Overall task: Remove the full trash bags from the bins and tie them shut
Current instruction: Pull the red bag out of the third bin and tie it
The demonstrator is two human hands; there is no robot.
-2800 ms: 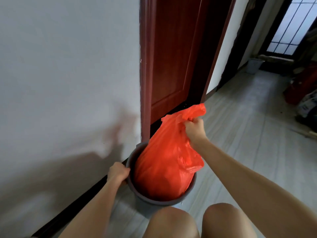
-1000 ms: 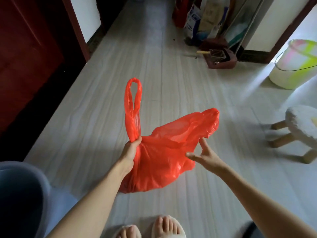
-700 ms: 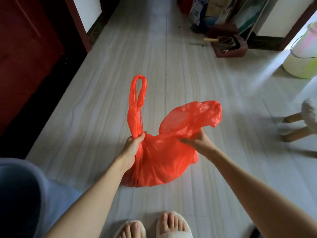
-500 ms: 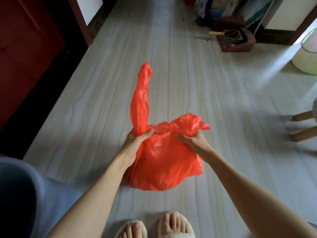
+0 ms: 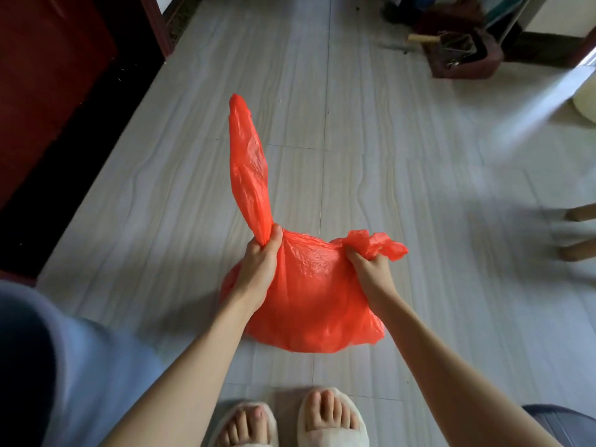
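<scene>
A full orange-red trash bag (image 5: 309,298) sits on the pale tiled floor in front of my feet. My left hand (image 5: 259,262) grips the base of the bag's left handle, which stands up long and twisted above my fist. My right hand (image 5: 371,269) grips the bunched right handle, whose crumpled end sticks out to the right. The grey bin (image 5: 29,356) stands at the lower left, blurred and close to the camera.
A dark red door (image 5: 48,75) and its black threshold run along the left. A dark red box of clutter (image 5: 461,50) lies at the far right. Wooden stool legs (image 5: 577,230) show at the right edge. My slippered feet (image 5: 290,424) are at the bottom.
The bag came out of the bin and onto the floor. My left hand gathered the left handle upright; my right hand closed on the loose right handle and bunched it down.
</scene>
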